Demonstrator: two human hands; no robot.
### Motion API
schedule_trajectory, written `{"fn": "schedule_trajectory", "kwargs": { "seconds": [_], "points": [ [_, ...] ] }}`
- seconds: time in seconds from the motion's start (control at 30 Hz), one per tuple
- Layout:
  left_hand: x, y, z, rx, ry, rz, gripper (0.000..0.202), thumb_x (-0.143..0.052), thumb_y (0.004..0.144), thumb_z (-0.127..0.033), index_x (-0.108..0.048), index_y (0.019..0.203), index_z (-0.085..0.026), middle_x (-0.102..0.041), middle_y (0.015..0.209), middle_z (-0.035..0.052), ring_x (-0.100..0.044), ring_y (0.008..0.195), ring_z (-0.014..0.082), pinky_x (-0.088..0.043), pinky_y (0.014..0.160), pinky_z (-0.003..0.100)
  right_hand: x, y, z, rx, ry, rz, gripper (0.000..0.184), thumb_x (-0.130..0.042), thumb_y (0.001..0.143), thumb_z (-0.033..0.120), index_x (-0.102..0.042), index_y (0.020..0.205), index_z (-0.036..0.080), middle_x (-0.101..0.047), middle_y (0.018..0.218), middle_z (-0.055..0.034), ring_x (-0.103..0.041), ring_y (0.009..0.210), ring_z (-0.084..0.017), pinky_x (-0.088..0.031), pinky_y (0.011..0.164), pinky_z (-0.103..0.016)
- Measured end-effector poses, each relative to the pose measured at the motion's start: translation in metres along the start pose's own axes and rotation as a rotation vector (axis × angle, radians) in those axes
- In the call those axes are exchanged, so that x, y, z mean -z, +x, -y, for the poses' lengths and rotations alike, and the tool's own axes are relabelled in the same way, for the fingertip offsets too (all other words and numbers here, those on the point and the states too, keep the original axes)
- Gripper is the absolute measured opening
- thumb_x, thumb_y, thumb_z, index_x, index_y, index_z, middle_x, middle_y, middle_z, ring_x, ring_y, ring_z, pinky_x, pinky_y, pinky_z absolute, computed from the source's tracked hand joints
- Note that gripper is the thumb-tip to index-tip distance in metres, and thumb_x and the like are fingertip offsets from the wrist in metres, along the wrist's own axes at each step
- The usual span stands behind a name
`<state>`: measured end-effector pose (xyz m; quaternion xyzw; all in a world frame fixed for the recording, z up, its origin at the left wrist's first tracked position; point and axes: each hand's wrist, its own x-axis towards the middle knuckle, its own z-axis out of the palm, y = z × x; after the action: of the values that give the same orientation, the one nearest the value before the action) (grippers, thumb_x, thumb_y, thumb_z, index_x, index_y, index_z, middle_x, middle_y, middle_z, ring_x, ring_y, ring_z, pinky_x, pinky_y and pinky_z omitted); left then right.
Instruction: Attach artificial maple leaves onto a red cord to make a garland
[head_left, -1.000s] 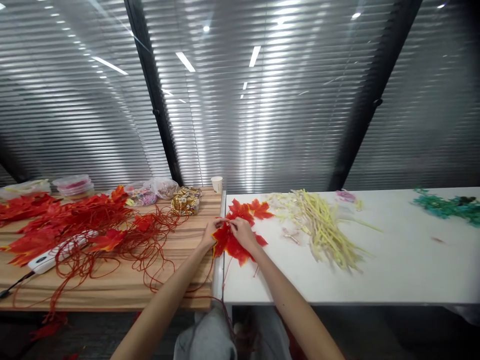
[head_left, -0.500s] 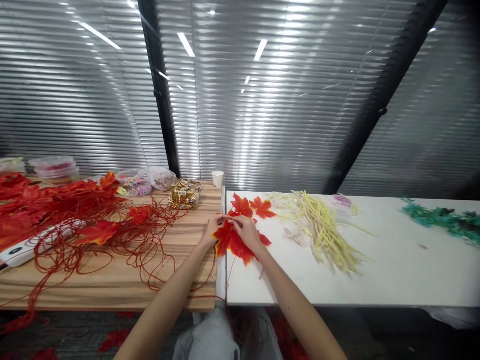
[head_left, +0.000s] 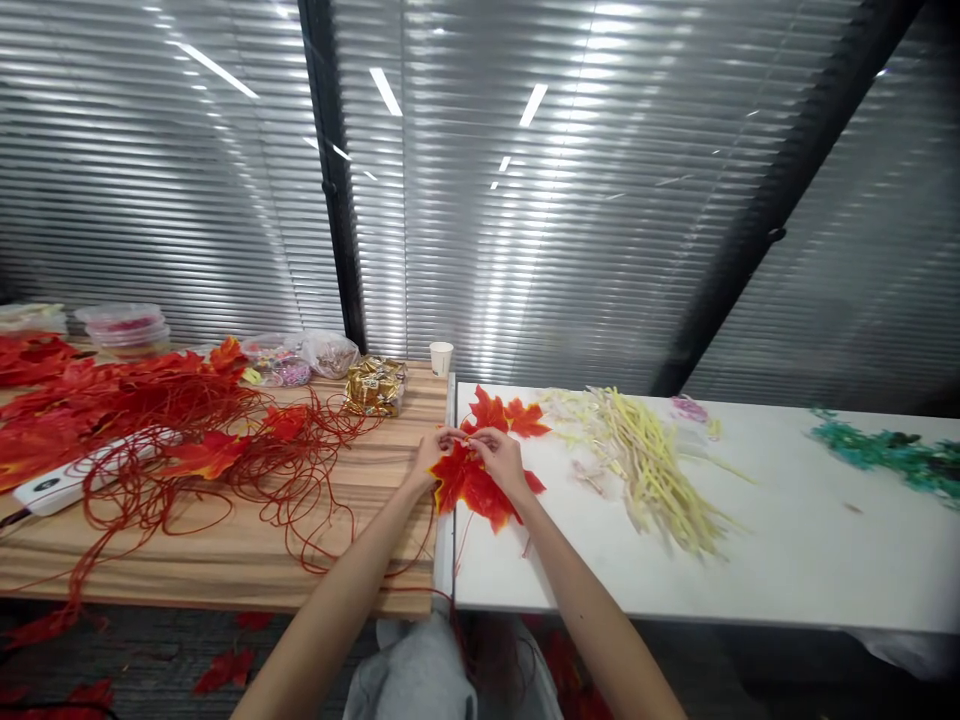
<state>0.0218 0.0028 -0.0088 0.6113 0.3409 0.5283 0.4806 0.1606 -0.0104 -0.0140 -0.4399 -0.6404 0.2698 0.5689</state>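
Observation:
My left hand (head_left: 437, 450) and my right hand (head_left: 497, 458) meet at the seam between two tables, fingertips pinched close together. Between them they grip the top end of a red artificial maple leaf (head_left: 451, 480) with yellow edges. What exactly lies between the fingertips, stem or cord, is too small to make out. More red leaf (head_left: 491, 500) shows beneath my right hand and wrist. Just beyond the hands, other maple leaves (head_left: 527, 418) lie on the white table. A thin red cord (head_left: 463, 540) trails down toward the near edge.
Left, on the wood-grain table (head_left: 375, 550), are tangled red cord (head_left: 300, 500), piled maple leaves (head_left: 112, 400), a white power strip (head_left: 60, 488), gold packets (head_left: 375, 386) and a paper cup (head_left: 441, 358). Yellow strips (head_left: 652, 470) and green garland (head_left: 892, 450) lie on the white table (head_left: 787, 560).
The view has shifted slightly, so the background sits a little further right. My hands keep their pinch at the leaf, with only small finger movement.

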Motion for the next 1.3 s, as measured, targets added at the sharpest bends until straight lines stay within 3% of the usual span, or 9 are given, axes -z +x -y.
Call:
{"fn": "schedule_trajectory", "kwargs": {
  "seconds": [0.33, 0.7, 1.0, 1.3],
  "points": [
    [0.002, -0.001, 0.008, 0.017, -0.026, 0.026, 0.019, -0.062, 0.055, -0.01, -0.06, 0.074, -0.012, -0.06, 0.066, 0.0018, -0.053, 0.059, 0.01, -0.041, 0.057, 0.021, 0.001, 0.001, -0.001, -0.059, 0.141, -0.015, 0.011, -0.061, 0.067, 0.028, -0.06, 0.071, 0.018, -0.064, 0.066, -0.0024, -0.061, 0.063, -0.017, -0.048, 0.059, -0.028],
    [-0.001, 0.001, 0.01, -0.015, -0.085, 0.011, 0.016, -0.061, 0.064, -0.023, -0.062, 0.075, -0.012, -0.064, 0.072, 0.006, -0.057, 0.065, 0.013, -0.044, 0.062, 0.024, -0.002, 0.002, -0.007, -0.157, 0.249, 0.009, 0.019, -0.065, 0.064, 0.035, -0.062, 0.071, 0.018, -0.066, 0.07, -0.004, -0.061, 0.062, -0.017, -0.048, 0.06, -0.03],
    [0.0, -0.004, -0.002, 0.015, -0.034, -0.039, 0.018, -0.064, 0.059, -0.021, -0.063, 0.075, -0.012, -0.063, 0.068, 0.0053, -0.056, 0.063, 0.0133, -0.043, 0.059, 0.024, 0.003, 0.003, -0.003, -0.169, 0.372, 0.13, 0.018, -0.064, 0.066, 0.029, -0.064, 0.08, 0.018, -0.068, 0.08, -0.0047, -0.062, 0.072, -0.017, -0.049, 0.07, -0.03],
    [-0.002, -0.004, -0.005, 0.02, -0.086, -0.036, 0.015, -0.065, 0.058, -0.021, -0.061, 0.071, -0.013, -0.061, 0.067, 0.0047, -0.056, 0.061, 0.0127, -0.044, 0.058, 0.024, 0.005, 0.001, 0.002, -0.299, 0.448, 0.046, 0.02, -0.071, 0.057, 0.028, -0.061, 0.07, 0.016, -0.066, 0.067, -0.0028, -0.061, 0.062, -0.015, -0.049, 0.065, -0.03]
  ]
}}
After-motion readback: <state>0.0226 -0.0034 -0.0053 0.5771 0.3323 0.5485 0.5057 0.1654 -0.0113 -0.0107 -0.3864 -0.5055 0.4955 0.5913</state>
